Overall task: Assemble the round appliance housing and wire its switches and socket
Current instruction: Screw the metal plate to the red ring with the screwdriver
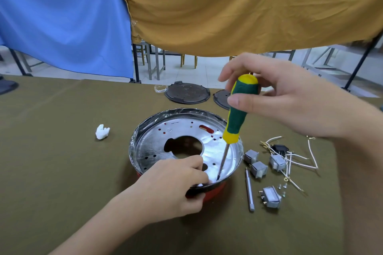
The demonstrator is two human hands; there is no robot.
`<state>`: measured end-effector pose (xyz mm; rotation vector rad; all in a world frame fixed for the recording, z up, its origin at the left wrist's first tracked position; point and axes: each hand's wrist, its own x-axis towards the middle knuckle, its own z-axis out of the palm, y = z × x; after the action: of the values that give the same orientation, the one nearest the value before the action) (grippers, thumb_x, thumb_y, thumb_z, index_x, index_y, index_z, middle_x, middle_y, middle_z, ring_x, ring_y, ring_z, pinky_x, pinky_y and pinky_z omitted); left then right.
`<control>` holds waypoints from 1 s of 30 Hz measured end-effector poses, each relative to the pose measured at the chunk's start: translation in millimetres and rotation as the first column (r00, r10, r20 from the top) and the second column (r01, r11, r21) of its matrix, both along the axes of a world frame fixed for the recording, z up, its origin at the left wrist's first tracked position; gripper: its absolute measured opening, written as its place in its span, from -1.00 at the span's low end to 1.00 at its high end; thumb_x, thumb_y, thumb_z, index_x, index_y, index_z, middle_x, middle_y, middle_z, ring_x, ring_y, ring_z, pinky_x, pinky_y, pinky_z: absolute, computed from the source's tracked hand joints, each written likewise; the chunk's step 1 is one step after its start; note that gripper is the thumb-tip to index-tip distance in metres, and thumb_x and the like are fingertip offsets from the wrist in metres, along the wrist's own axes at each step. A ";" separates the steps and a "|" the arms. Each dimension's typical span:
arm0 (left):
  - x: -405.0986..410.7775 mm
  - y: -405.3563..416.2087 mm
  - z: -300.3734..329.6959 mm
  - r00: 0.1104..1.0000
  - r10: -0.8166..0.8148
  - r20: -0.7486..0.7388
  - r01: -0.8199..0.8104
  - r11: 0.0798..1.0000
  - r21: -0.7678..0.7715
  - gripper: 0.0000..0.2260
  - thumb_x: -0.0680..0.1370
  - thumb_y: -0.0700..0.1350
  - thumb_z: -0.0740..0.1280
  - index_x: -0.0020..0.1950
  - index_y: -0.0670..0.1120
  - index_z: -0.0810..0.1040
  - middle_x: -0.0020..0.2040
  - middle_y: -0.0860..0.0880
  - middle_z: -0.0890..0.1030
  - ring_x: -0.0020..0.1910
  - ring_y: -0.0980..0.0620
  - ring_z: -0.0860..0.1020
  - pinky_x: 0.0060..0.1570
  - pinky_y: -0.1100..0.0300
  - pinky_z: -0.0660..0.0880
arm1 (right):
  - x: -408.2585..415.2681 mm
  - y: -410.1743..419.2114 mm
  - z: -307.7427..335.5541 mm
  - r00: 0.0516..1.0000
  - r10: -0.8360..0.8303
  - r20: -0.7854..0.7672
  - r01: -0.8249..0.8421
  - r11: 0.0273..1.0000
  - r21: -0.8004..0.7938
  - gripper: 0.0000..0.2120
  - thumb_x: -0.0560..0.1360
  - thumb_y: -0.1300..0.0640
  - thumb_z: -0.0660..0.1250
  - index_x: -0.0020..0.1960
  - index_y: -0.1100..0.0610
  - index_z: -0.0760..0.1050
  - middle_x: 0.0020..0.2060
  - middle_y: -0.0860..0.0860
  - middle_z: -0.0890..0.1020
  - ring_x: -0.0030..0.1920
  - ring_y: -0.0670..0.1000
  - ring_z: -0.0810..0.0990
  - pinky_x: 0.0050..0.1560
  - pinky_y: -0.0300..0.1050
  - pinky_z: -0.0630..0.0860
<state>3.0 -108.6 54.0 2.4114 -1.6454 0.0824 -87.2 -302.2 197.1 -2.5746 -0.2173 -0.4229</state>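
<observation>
Tabletop point(62, 151) housing point(207, 119) between both hands point(172, 188).

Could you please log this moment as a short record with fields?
right hand: holds green-yellow screwdriver, tip down inside the housing's near wall
left hand: grips near rim of round housing
loose parts: grey switches, black socket, white wires, screws, spare bit
behind: two dark discs

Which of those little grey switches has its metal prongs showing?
The grey switch nearest the camera, beside the loose screws: its prongs stick out leftward. The other three, farther back, show none.
</observation>
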 end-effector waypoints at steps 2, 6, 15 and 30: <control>0.4 0.4 -0.1 1.000 -0.003 0.005 0.003 1.000 -0.010 -0.76 0.51 0.11 0.22 0.07 0.06 0.57 -0.04 0.10 0.39 -0.18 0.06 0.45 -0.23 0.13 0.47 | -0.2 3.1 0.9 1.000 0.004 0.031 -0.003 1.000 -0.006 -0.89 0.51 -0.09 0.33 0.00 -0.11 0.54 -0.19 -0.05 0.61 -0.14 0.12 0.57 -0.05 0.18 0.53; 0.9 0.7 -1.1 1.000 -0.015 0.004 0.015 0.999 -0.029 -0.76 0.50 0.11 0.22 0.05 0.08 0.58 -0.07 0.12 0.38 -0.22 0.08 0.44 -0.25 0.15 0.46 | 7.0 9.6 -1.3 0.986 -0.143 0.088 0.152 0.983 -0.102 -0.76 0.46 -0.22 0.32 -0.16 -0.05 0.51 -0.38 -0.12 0.56 -0.39 -0.08 0.46 -0.35 -0.22 0.40; 0.0 0.9 -0.5 1.000 -0.028 0.004 0.028 0.999 -0.042 -0.75 0.50 0.12 0.20 0.05 0.08 0.57 -0.09 0.13 0.34 -0.24 0.07 0.41 -0.24 0.12 0.49 | 7.8 6.3 -4.8 0.993 -0.121 -0.011 0.120 0.990 -0.074 -0.83 0.53 -0.15 0.25 0.07 -0.12 0.45 -0.29 -0.12 0.55 -0.35 -0.10 0.45 -0.28 -0.24 0.41; -3.8 2.6 0.0 0.995 -0.091 0.040 0.093 0.994 -0.052 -0.76 0.55 0.05 0.14 0.08 0.06 0.55 -0.02 0.13 0.39 -0.18 0.11 0.44 -0.31 0.22 0.36 | 11.2 11.4 -8.0 0.971 -0.219 0.094 0.232 0.961 -0.153 -0.59 0.42 -0.36 0.25 -0.10 -0.01 0.44 -0.41 -0.10 0.52 -0.44 -0.10 0.41 -0.43 -0.19 0.31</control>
<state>-0.8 -106.0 54.0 2.3048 -1.7445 0.1554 -76.0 -290.8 189.1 -2.7587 0.0182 -0.6105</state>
